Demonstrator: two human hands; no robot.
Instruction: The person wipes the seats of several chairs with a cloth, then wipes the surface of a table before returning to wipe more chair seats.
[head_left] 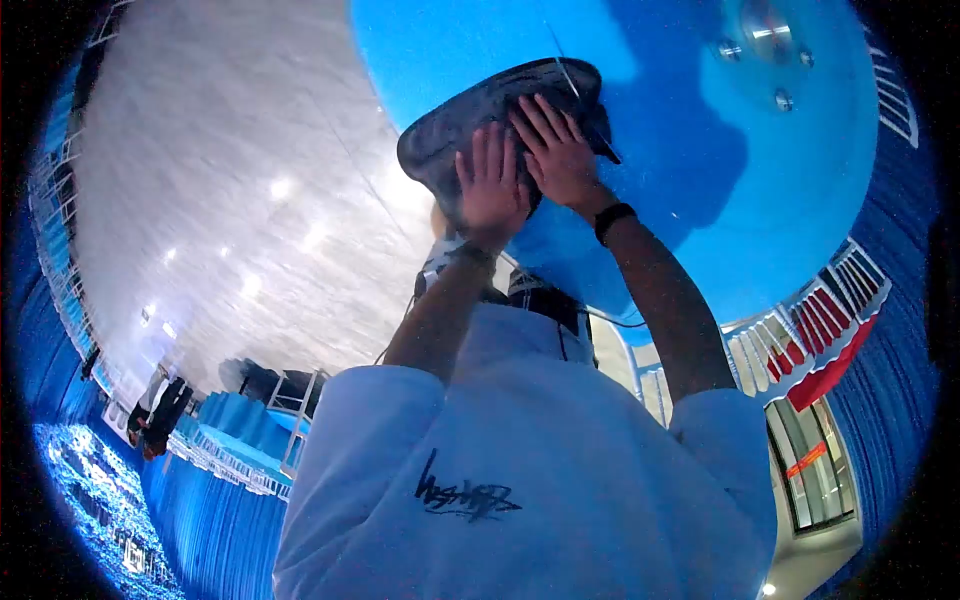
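My left hand (490, 195) and my right hand (560, 160) lie side by side on a dark, curved, soft-looking pad (440, 140) with grey streaks. I cannot make out its exact kind. Both hands are open, palms down, with their fingers stretched out. The pad overlaps the edge of a large round blue surface (650, 240), and a narrow dark tip sticks out at its right. A black band (613, 218) circles my right wrist. What lies under the pad and my palms is hidden.
Shiny metal fittings (770, 38) sit on the blue surface at upper right. Pale floor (230, 170) spreads to the left. White railings (810, 325) with red behind them stand at right. Two people (160, 408) appear far off at lower left, near blue walls (215, 535).
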